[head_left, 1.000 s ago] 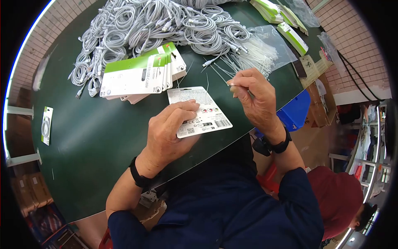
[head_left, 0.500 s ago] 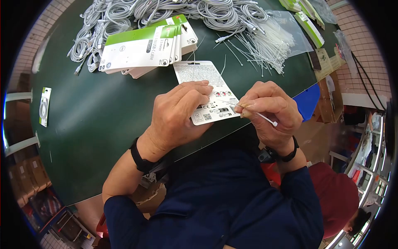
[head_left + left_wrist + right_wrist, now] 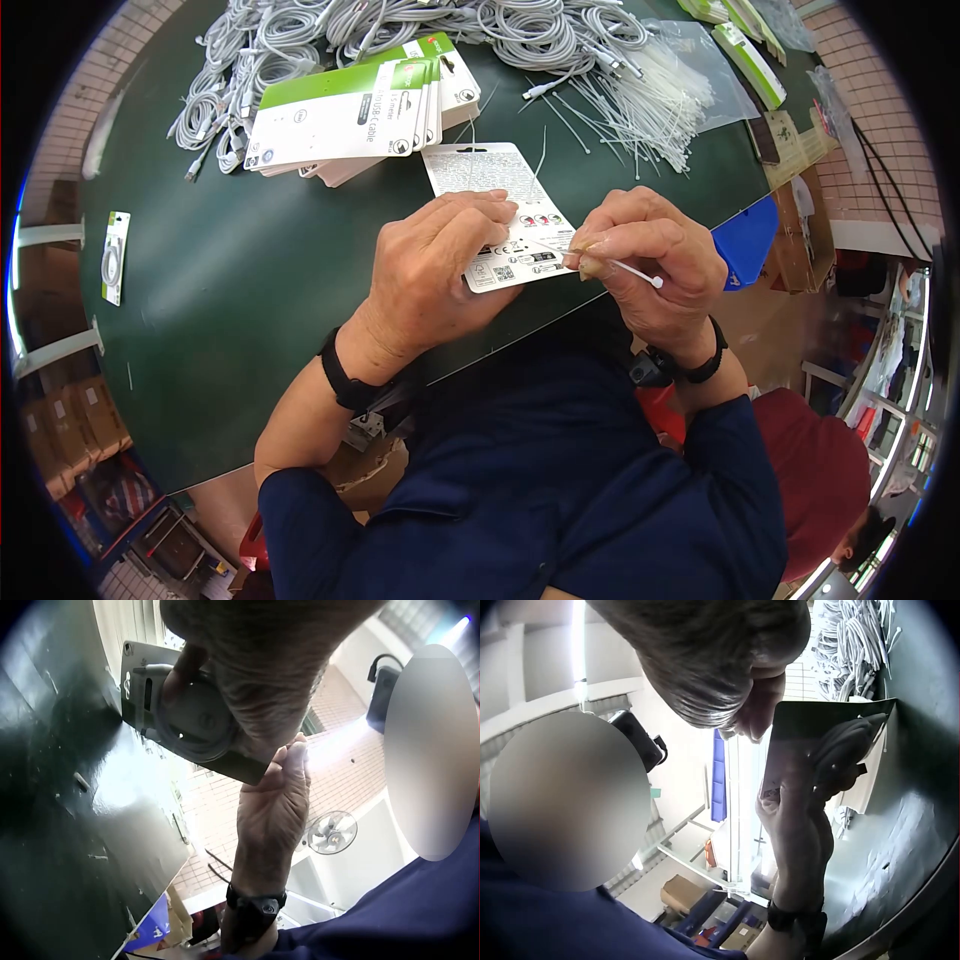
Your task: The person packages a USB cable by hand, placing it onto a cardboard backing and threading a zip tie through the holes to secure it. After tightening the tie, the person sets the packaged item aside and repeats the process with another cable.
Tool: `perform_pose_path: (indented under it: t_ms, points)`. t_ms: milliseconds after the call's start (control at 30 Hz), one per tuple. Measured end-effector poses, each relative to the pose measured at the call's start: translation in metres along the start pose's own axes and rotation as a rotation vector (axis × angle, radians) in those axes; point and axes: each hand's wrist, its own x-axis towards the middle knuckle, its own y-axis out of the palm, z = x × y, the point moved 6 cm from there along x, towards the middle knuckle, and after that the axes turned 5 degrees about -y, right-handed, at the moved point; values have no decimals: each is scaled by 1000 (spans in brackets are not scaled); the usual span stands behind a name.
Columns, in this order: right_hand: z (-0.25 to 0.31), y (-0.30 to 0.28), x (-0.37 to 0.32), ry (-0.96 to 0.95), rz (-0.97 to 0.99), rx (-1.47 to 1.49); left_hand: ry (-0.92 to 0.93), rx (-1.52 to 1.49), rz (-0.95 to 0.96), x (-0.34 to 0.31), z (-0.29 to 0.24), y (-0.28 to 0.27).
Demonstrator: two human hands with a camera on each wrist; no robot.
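My left hand point(image 3: 430, 265) grips a cardboard package card point(image 3: 492, 172) by its lower left part, fingers over the printed back and thumb underneath. A coiled cable point(image 3: 196, 724) lies against the card's underside in the left wrist view. Two thin tie ends rise through the card near its top. At the card's lower right corner, my right hand point(image 3: 660, 260) pinches a white cable tie point(image 3: 636, 273) between thumb and fingertips. The tie's head sticks out to the right, while its thin end points left over the printing.
Behind the card stand stacked green-and-white cards point(image 3: 335, 115). Beyond lie a heap of grey coiled cables point(image 3: 520, 35) and a spread of loose cable ties point(image 3: 650, 110). One packaged cable point(image 3: 115, 258) lies at the far left. The table edge point(image 3: 500, 345) runs close below my hands.
My right hand has come down and in to the card's right edge with the cable tie, whose head now shows. The left hand keeps its hold on the card. The head view has shifted.
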Motion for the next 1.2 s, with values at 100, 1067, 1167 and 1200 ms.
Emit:
perform_pose_path:
  t_ms: [100,1067,1167,1200]
  points:
    - [-2,0,1,1,7,12,-7,-7,3,1,0,-1]
    - [-34,5,24,438,368,198,51,101,-37,7,-29,-7]
    - [-35,7,30,536,397,329,149,193,-78,13,-46,-18]
    - [-35,9,33,539,409,361,165,214,-81,14,-49,-21]
